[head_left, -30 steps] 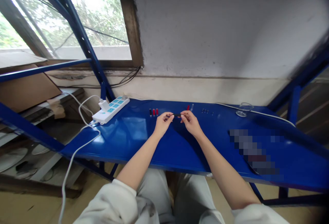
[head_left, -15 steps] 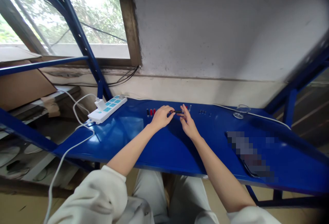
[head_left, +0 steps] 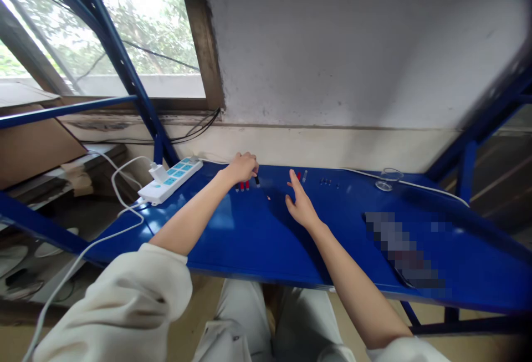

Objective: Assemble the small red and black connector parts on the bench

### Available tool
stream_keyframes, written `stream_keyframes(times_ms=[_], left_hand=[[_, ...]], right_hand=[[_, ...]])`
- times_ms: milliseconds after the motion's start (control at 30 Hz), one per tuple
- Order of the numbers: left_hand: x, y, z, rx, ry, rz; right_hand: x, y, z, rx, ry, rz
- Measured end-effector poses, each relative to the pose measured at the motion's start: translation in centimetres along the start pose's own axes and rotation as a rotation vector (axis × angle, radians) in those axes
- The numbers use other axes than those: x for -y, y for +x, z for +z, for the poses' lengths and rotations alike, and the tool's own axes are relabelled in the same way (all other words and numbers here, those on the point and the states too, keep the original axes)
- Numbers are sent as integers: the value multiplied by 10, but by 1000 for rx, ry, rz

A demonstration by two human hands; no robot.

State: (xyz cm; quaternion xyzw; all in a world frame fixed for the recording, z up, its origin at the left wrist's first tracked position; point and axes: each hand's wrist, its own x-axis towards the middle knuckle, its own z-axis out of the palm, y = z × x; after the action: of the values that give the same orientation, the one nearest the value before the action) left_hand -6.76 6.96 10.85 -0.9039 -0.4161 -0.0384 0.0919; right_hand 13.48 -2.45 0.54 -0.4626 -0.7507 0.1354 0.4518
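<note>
My left hand (head_left: pixel 241 168) is at the back of the blue table (head_left: pixel 266 240), its fingers closed at the top of a small black tube (head_left: pixel 257 181) with a pale end. Just beneath that hand stand several small tubes, among them a red tube (head_left: pixel 247 185); their tops are partly hidden. My right hand (head_left: pixel 302 208) hovers over the table with fingers stretched and holds nothing. Beyond its fingertips are another red piece (head_left: pixel 298 176) and a clear tube (head_left: pixel 305 176). A tiny pale-tipped thing (head_left: pixel 268 198) lies between my hands, too small to name.
A white power strip (head_left: pixel 170 181) with a plug and cable lies at the left. Several tiny clear pieces (head_left: pixel 326 182) lie right of centre. Further right are a clear round dish (head_left: pixel 383 185), a white cable (head_left: pixel 436 190) and a blurred-out dark flat object (head_left: pixel 399 251).
My hands have parted. My left hand has moved left and back with the black tube, to beside the other tubes. A tiny thing now shows on the table between my hands.
</note>
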Motion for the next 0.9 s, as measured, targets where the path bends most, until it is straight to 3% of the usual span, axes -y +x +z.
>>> stream_keyframes(times_ms=[200, 900], left_hand=[[-4, -2, 18, 53, 89, 6], [4, -2, 35, 47, 73, -35]], right_hand=[[-1, 0, 0, 40, -80, 47], [-7, 0, 0, 82, -89, 82]])
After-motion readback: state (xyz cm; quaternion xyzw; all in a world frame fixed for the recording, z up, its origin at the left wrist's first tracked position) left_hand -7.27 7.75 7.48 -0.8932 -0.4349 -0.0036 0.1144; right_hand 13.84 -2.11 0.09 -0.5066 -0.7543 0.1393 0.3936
